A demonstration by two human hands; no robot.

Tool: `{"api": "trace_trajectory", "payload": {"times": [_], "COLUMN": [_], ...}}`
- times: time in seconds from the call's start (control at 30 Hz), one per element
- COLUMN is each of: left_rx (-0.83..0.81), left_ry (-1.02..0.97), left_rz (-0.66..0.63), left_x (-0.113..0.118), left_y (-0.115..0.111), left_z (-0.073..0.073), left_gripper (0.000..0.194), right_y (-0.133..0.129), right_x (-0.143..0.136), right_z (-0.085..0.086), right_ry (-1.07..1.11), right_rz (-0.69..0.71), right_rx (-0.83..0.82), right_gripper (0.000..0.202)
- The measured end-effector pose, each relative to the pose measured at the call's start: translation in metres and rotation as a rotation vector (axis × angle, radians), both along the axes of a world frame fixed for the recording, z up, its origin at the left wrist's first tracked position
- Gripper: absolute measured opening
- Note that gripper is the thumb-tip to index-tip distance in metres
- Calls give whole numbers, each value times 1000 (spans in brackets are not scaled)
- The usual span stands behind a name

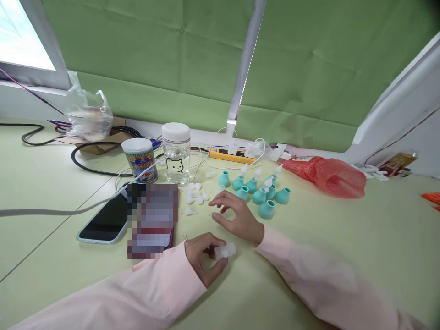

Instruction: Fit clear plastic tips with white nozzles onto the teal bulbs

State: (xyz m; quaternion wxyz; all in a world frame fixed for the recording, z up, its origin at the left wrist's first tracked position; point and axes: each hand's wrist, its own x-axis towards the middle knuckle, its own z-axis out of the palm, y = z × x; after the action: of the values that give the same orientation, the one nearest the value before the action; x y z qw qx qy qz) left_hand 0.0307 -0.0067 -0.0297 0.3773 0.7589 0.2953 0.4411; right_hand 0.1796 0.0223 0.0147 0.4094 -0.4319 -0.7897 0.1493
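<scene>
Near the front of the pale green table, my left hand (pixel 206 256) pinches a small translucent plastic tube (pixel 225 250) between thumb and fingers. My right hand (pixel 239 217) hovers just beyond it, fingers apart and nothing visible in them. Left of my right fingertips lie several small white plastic pieces (pixel 196 196), among them a cone-shaped tip (pixel 190 211). A tiny ring (pixel 184 235) rests nearer to me. Behind and right of my right hand stand several teal rubber bulbs (pixel 266 209); some carry a clear pointed nozzle (pixel 268 184), others have open necks.
On the left lie a phone (pixel 103 217) and a partly blurred dark red item (pixel 174 201). Behind them stand a snack tub (pixel 140 160) and a water bottle (pixel 176 156). A yellow power strip (pixel 232 155), cables and a red bubble-wrap bag (pixel 326 176) line the back.
</scene>
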Motion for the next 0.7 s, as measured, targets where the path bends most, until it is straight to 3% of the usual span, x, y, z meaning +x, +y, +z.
{"api": "trace_trajectory", "payload": {"times": [0.13, 0.23, 0.37, 0.53, 0.7], "left_rx": [29, 25, -21, -33, -152], "left_ry": [38, 81, 112, 51, -143], "left_rz": [-16, -7, 73, 102, 103], "left_x": [0, 0, 0, 0, 2], "left_y": [2, 1, -2, -1, 5], "left_z": [-2, -2, 3, 8, 2], "left_gripper": [5, 4, 13, 16, 24], "right_y": [27, 41, 47, 40, 26], "right_x": [-4, 1, 18, 44, 52], "right_z": [0, 10, 32, 61, 56], "right_ry": [-482, -713, -753, -723, -949], "right_rz": [-157, -278, -354, -406, -409], "right_rx": [45, 80, 61, 88, 38], "right_gripper": [24, 34, 50, 39, 24]}}
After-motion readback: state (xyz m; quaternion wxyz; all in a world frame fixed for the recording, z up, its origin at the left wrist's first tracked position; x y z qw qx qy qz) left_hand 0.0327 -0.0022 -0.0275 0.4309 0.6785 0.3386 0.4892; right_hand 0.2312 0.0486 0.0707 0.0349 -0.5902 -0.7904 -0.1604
